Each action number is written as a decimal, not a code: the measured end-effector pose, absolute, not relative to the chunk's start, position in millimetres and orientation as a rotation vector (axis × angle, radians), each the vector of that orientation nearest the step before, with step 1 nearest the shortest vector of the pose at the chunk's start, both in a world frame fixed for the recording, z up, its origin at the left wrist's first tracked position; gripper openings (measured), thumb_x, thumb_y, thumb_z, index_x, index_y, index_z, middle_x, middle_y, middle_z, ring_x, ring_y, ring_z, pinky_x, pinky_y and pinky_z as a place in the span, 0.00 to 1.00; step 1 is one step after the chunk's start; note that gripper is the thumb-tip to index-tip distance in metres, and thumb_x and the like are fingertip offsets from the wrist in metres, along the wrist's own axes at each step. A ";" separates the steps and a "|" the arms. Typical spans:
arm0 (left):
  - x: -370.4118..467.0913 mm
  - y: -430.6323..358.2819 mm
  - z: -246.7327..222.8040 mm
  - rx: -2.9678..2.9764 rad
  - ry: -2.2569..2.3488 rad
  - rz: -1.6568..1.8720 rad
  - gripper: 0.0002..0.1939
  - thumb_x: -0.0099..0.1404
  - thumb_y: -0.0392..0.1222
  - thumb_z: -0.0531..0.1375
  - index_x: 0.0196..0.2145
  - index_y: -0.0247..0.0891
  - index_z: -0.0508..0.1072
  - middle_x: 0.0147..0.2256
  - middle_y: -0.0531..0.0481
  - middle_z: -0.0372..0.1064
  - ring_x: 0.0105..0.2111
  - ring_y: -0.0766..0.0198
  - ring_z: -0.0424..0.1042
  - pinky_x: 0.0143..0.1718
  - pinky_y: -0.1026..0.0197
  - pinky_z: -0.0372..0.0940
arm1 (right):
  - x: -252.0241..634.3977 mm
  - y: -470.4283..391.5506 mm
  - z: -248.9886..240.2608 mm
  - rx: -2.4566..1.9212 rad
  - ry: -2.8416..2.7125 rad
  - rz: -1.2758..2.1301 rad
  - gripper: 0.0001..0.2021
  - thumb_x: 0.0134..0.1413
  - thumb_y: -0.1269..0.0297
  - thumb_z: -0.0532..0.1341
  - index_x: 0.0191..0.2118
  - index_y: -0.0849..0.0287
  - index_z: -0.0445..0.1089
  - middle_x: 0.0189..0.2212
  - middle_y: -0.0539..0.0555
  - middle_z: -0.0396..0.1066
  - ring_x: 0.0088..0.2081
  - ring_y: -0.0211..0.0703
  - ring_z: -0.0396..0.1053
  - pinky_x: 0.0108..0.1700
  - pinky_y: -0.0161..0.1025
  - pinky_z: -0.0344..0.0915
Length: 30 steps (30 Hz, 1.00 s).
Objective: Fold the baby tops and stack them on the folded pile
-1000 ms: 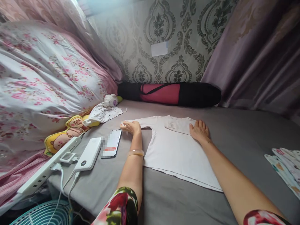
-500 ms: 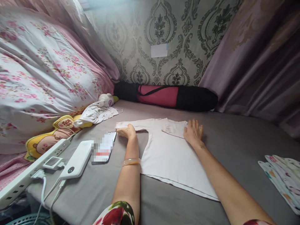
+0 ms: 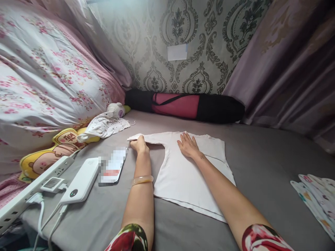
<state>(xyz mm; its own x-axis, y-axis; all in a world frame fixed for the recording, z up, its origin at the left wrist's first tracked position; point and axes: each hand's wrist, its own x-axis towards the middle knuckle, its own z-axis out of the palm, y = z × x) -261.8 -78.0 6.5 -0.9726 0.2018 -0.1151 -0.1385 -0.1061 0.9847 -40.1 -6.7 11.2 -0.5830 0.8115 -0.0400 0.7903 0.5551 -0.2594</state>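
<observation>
A small white long-sleeved garment [image 3: 178, 177] lies spread on the grey sheet, its lower hem toward me. My left hand [image 3: 140, 144] is at the end of the sleeve stretched out to the left, fingers closed on the cuff. My right hand [image 3: 188, 145] rests flat on the upper middle of the garment, fingers spread. The right side of the garment is folded over, with a fold edge running under my right wrist. A bangle is on my left forearm.
Left on the grey sheet [image 3: 261, 167] are a phone [image 3: 113, 165], a white power bank [image 3: 81, 181], a power strip [image 3: 26, 186] and a yellow plush [image 3: 39, 162]. A black and pink bag [image 3: 178, 105] lies by the wall. Folded printed cloths [image 3: 316, 202] are at right.
My right hand has moved left from the garment's right edge to its upper middle. The right part of the garment now lies folded inward. My left hand stays at the left cuff.
</observation>
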 end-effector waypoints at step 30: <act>-215.8 -74.7 76.3 0.725 0.920 2.034 0.15 0.54 0.40 0.66 0.40 0.37 0.77 0.37 0.49 0.78 0.40 0.58 0.75 0.41 0.62 0.68 | -102.9 16.7 57.9 -1.495 -2.802 0.985 0.55 0.30 0.39 0.71 0.67 0.47 0.52 0.66 0.66 0.49 0.59 0.67 0.60 0.51 0.54 0.61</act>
